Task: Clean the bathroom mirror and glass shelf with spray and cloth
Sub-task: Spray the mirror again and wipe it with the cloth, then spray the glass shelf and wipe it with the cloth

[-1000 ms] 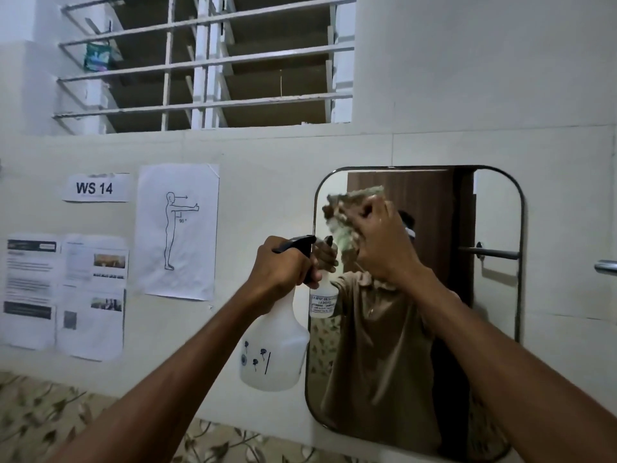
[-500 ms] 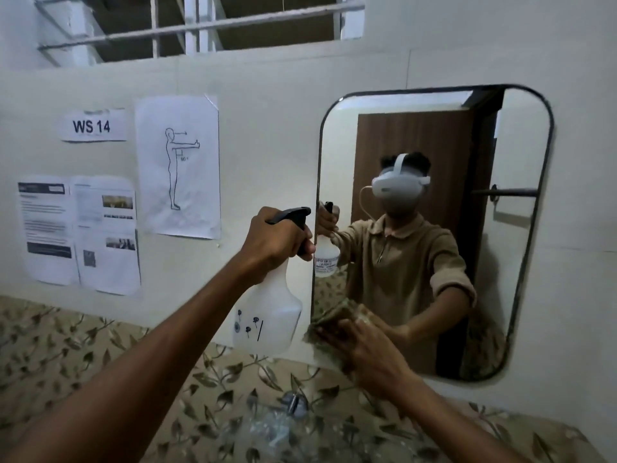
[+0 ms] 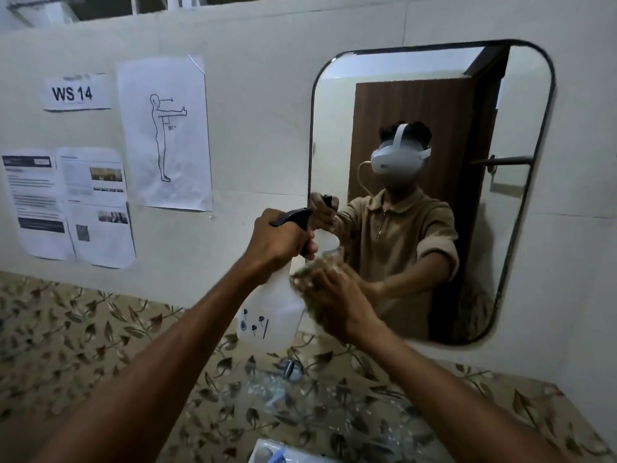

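Note:
The rounded wall mirror [image 3: 521, 105] hangs at the right of the head view and reflects a person with a headset. My left hand [image 3: 278, 240] grips the black trigger of a translucent white spray bottle [image 3: 272, 312], held just left of the mirror's lower left edge. My right hand [image 3: 337, 304] presses a crumpled greenish cloth [image 3: 309, 282] against the mirror's lower left part; the cloth is blurred and mostly covered by my fingers. A clear glass shelf [image 3: 300, 396] sits below the mirror on a metal bracket, hard to make out against the wall covering.
Printed sheets [image 3: 70, 205], a posture drawing [image 3: 165, 135] and a "WS 14" label [image 3: 76, 92] are taped to the white wall at left. Leaf-patterned covering [image 3: 83, 335] runs along the lower wall. A white object [image 3: 277, 454] shows at the bottom edge.
My right hand swept the cloth from the mirror's upper left down to its lower left, then slightly up. The view dropped, so the window bars left the frame. The bottle hand held steady.

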